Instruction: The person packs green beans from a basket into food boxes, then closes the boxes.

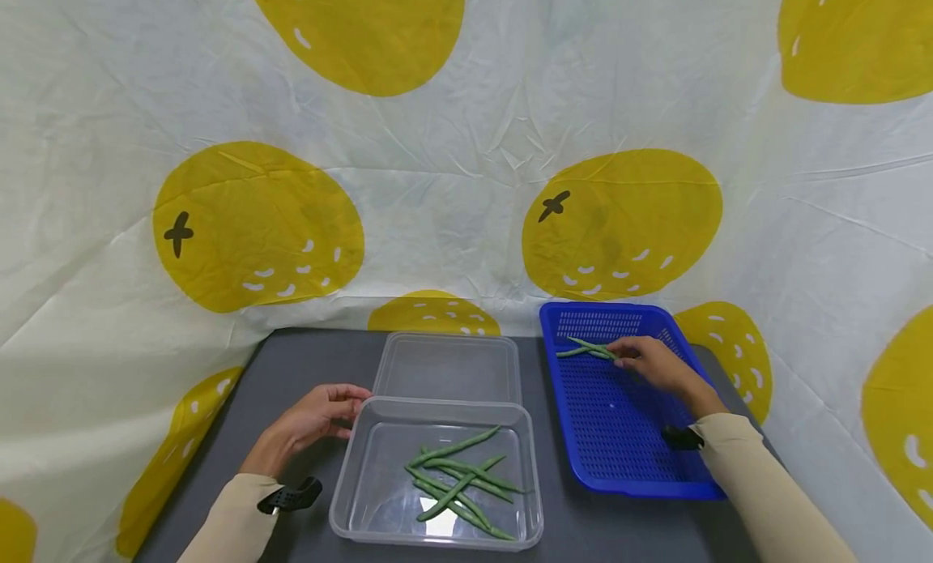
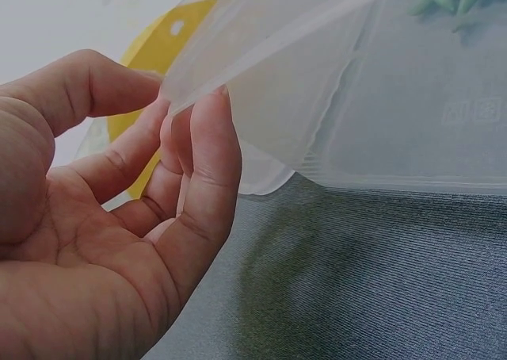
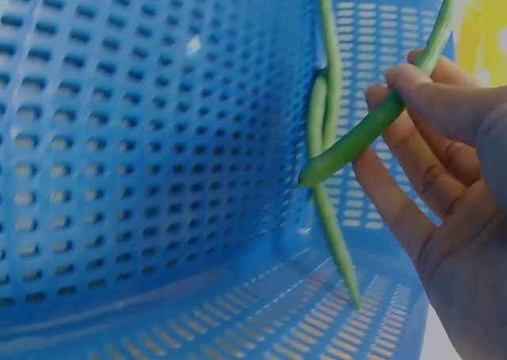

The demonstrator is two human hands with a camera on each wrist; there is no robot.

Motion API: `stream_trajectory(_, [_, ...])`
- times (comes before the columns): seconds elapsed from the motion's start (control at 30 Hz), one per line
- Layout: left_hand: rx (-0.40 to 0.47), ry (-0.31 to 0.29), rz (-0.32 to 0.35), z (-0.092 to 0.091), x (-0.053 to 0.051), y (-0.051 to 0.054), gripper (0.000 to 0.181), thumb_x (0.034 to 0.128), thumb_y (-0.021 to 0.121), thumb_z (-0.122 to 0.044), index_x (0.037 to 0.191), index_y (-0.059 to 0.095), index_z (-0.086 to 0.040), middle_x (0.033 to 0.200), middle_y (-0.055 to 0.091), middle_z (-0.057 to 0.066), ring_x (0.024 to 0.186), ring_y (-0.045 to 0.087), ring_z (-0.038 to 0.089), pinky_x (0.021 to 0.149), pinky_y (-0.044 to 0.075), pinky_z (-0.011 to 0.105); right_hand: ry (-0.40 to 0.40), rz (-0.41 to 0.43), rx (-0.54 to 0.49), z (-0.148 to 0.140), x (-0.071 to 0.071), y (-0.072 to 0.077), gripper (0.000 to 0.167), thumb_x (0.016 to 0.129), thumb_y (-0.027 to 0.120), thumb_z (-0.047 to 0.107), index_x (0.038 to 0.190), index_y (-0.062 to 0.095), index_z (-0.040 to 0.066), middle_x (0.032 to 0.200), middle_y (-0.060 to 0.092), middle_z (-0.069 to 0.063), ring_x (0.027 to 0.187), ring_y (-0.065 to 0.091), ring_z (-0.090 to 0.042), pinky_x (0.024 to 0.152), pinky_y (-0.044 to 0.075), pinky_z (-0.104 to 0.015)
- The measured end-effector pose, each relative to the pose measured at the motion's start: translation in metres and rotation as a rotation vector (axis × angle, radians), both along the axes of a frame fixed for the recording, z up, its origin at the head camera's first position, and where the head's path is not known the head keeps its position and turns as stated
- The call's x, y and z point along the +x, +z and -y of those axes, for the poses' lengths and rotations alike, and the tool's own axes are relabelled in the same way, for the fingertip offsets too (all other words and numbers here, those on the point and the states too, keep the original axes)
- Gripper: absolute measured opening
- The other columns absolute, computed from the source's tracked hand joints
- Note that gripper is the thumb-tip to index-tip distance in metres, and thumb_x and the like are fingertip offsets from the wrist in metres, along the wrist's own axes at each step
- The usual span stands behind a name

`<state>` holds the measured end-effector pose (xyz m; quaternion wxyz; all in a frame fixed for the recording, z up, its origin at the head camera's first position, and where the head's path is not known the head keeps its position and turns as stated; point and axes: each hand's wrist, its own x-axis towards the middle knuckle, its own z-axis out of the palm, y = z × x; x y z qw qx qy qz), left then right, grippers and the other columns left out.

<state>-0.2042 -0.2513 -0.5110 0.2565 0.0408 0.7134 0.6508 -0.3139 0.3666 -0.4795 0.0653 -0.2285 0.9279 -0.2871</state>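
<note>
Several green beans (image 1: 466,486) lie crossed in the clear plastic box (image 1: 436,540). My left hand (image 1: 315,417) pinches the box's upper left rim; in the left wrist view the thumb and fingertips of that hand (image 2: 135,193) meet at the clear rim (image 2: 238,59). Over the blue basket (image 1: 576,458), my right hand (image 1: 656,367) is at its far part. The right wrist view shows the right hand (image 3: 444,146) pinching one green bean (image 3: 356,138) between thumb and fingers, with other beans (image 3: 331,233) behind it in the basket (image 3: 142,162).
A clear lid (image 1: 448,367) lies flat behind the box on the dark grey table (image 1: 313,356). A pale cloth with yellow fruit shapes (image 1: 437,223) hangs behind and at both sides. The basket stands to the right of the box.
</note>
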Motion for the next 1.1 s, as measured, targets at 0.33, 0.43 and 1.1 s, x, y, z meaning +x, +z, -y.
stream_trajectory(0.33, [-0.004,0.000,0.001,0.000,-0.001,0.000,0.042,0.1035,0.058,-0.017,0.137,0.054,0.009,0.119,0.065,0.021,0.097,0.065,0.026,0.077,0.058,0.039,0.040,0.007,-0.121,0.011,0.003,0.019,0.028,0.100,0.064,0.010,0.127,0.069,0.005,0.112,0.071,-0.016,0.098,0.066,-0.023,0.078,0.054,-0.029])
stream_trajectory(0.43, [-0.001,0.005,0.004,0.000,0.000,0.001,0.044,0.1032,0.059,-0.018,0.137,0.054,0.009,0.117,0.066,0.020,0.097,0.065,0.026,0.077,0.058,0.038,0.050,0.008,-0.135,0.016,0.006,0.024,0.028,0.100,0.064,0.013,0.127,0.069,0.006,0.112,0.071,-0.013,0.099,0.066,-0.021,0.080,0.054,-0.029])
stream_trajectory(1.1, [-0.001,0.003,0.000,-0.001,0.001,0.003,0.044,0.1044,0.057,-0.016,0.138,0.051,0.011,0.116,0.067,0.017,0.095,0.064,0.022,0.076,0.058,0.036,0.152,-0.005,-0.189,0.064,0.027,0.052,0.025,0.095,0.072,0.017,0.119,0.072,0.012,0.104,0.072,-0.001,0.094,0.065,-0.014,0.081,0.054,-0.028])
